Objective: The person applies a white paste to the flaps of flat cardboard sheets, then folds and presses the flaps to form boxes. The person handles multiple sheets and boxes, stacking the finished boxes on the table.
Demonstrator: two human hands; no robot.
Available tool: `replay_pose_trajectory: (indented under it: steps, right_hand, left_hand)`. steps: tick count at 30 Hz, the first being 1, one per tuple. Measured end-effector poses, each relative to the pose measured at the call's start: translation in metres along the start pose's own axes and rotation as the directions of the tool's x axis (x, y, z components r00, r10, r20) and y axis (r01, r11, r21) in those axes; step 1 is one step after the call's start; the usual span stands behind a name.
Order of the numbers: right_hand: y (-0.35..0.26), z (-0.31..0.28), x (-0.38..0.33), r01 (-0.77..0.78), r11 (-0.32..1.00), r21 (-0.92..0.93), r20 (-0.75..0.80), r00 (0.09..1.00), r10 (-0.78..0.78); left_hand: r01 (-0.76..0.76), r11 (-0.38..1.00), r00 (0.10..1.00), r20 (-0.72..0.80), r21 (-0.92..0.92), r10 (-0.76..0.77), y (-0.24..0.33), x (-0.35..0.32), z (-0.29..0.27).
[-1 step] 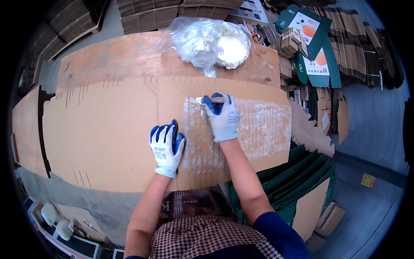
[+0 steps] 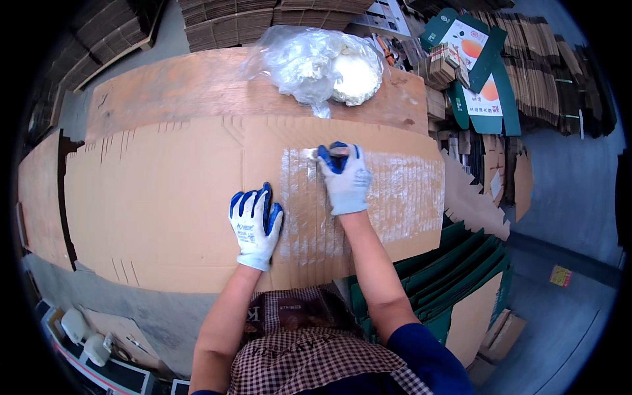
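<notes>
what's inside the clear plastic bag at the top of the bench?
The bag lies on the wooden bench and holds a round tub of white paste. Crumpled plastic hides whatever else is in its left part.

Grey concrete floor (image 2: pixel 566 197) all round the worn wooden table (image 2: pixel 184 85); stacks of flattened brown cartons (image 2: pixel 224 20) behind, green printed boxes (image 2: pixel 487 85) piled right.
</notes>
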State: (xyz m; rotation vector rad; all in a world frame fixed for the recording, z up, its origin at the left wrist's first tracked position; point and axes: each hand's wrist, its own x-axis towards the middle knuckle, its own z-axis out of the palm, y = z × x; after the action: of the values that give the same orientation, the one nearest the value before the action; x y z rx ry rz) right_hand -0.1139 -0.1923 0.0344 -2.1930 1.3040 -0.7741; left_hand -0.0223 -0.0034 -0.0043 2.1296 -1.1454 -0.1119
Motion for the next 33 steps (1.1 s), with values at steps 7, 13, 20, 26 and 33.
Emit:
replay_pose_trajectory:
  steps: [7, 13, 20, 26, 33]
  right_hand:
    - [-0.017, -0.020, -0.029, 0.081, 0.988, -0.128, 0.131, 0.989, -0.064]
    - [-0.016, -0.031, -0.031, 0.011, 0.981, -0.195, 0.165, 0.986, 0.022]
    - [-0.008, -0.038, -0.034, 0.077, 0.995, -0.060, 0.296, 0.954, -0.056]
    - [-0.022, -0.022, -0.011, -0.217, 0.920, 0.327, 0.384, 0.920, 0.081]
    - [-0.030, 0.003, 0.017, 0.006, 0.996, 0.094, 0.439, 0.897, -0.046]
  left_hand:
    - [-0.021, 1.000, 0.999, -0.027, -0.002, 0.021, -0.004, 0.000, -0.002]
    - [0.012, 0.999, 1.000, 0.003, -0.047, -0.012, -0.003, 0.000, -0.006]
    - [0.023, 0.997, 1.000, -0.002, -0.068, -0.024, -0.004, 0.000, -0.006]
    - [0.045, 0.996, 0.999, 0.015, -0.078, -0.044, -0.004, -0.001, -0.010]
    - [0.035, 0.995, 0.999, 0.002, -0.092, -0.035, -0.004, -0.001, -0.010]
